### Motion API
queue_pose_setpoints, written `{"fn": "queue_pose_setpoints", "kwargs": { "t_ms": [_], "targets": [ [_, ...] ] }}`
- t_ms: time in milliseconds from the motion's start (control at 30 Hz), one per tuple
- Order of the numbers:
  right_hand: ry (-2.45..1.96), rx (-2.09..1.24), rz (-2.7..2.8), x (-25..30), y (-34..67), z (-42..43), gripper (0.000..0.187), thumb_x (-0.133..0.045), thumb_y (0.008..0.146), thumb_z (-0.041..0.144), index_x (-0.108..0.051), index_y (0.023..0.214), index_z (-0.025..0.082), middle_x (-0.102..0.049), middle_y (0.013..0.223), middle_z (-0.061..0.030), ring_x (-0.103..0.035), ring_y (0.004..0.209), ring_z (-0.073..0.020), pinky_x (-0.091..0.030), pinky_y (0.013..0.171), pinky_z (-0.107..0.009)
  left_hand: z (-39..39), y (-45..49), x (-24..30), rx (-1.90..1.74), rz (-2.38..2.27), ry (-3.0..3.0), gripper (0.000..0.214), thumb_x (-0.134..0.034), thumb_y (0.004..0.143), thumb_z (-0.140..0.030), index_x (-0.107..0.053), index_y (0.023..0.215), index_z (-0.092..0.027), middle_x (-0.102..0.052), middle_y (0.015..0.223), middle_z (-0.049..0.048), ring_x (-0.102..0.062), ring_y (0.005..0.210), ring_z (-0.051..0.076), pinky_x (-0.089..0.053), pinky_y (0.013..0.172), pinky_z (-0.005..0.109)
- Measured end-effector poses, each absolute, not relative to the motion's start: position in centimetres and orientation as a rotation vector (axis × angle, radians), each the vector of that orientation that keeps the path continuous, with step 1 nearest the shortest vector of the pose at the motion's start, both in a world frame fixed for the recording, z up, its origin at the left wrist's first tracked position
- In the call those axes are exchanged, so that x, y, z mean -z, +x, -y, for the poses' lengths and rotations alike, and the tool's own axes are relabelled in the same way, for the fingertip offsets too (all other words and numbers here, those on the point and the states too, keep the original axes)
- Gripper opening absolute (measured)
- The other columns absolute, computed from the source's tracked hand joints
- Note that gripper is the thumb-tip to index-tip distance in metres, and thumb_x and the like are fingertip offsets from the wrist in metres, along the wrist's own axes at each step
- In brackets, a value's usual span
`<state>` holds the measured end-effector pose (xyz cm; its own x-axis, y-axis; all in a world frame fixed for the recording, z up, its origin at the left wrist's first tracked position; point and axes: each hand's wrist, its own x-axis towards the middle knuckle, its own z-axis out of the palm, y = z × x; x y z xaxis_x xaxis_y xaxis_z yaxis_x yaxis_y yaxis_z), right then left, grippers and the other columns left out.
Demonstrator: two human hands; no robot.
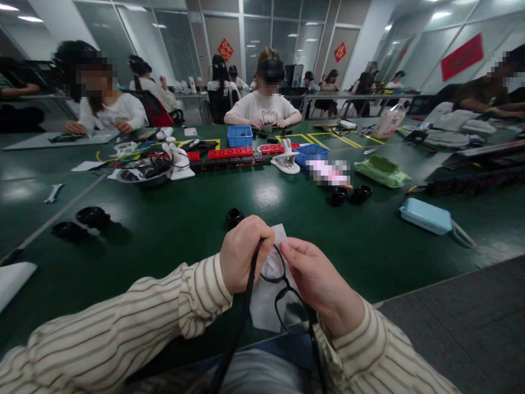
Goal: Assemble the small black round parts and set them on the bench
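A pair of black-framed eyeglasses (292,309) hangs tilted between my hands near the table's front edge. My left hand (245,254) is closed around one end of the frame, by the hinge and upper lens. My right hand (320,276) pinches a white tissue (262,306) at that same lens, thumb against the rim. The tissue drapes behind the lenses and hangs below my hands. Part of the frame is hidden by my left fingers. Just beyond my left hand stands a small black ring-shaped part (234,218).
More black ring-shaped parts (93,217) lie left and right. A light-blue case (425,215) with a strap and a green wipes pack (381,171) sit right. Farther back are a metal bowl (143,178), red-and-black strips (229,156) and a blue basket (240,137). Co-workers sit opposite.
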<state>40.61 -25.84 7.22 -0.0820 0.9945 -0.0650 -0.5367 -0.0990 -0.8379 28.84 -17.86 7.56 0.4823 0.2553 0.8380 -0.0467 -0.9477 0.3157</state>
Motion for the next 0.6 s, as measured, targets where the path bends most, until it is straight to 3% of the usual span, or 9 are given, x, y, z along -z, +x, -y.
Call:
{"fn": "queue_pose_setpoints", "kwargs": {
  "t_ms": [267, 433, 600],
  "targets": [
    [-0.930, -1.339, 0.880, -6.9, 41.2, 26.3, 0.025, -0.070, 0.069, 0.038, -0.068, 0.073, 0.013, -0.059, 0.069, -0.0022, -0.050, 0.062, -0.0097, -0.041, 0.058, -0.020, 18.5, 28.6, -8.1, -1.362, -0.083, 2.542, 0.013, -0.038, 0.078, -0.007, -0.042, 0.073, -0.018, -0.043, 0.064, -0.0006, -0.040, 0.059, 0.013, -0.034, 0.054, 0.027],
    [-0.910, -1.405, 1.031, -6.7, 41.9, 27.2, 0.022, -0.065, 0.075, 0.036, -0.071, 0.075, 0.014, -0.058, 0.071, -0.0025, -0.049, 0.065, -0.0096, -0.038, 0.059, -0.020, 18.4, 28.4, -8.8, -1.388, -0.139, 2.465, 0.014, -0.037, 0.081, -0.007, -0.043, 0.073, -0.017, -0.042, 0.063, -0.0010, -0.041, 0.059, 0.013, -0.034, 0.055, 0.027],
    [-0.883, -1.441, 0.907, -6.8, 41.3, 26.9, 0.024, -0.071, 0.068, 0.038, -0.070, 0.073, 0.014, -0.059, 0.065, -0.0014, -0.050, 0.061, -0.0096, -0.040, 0.059, -0.021, 18.4, 28.5, -8.7, -1.376, -0.086, 2.451, 0.015, -0.036, 0.084, -0.011, -0.042, 0.072, -0.018, -0.041, 0.062, -0.0018, -0.039, 0.057, 0.012, -0.034, 0.055, 0.027]
  ]
}}
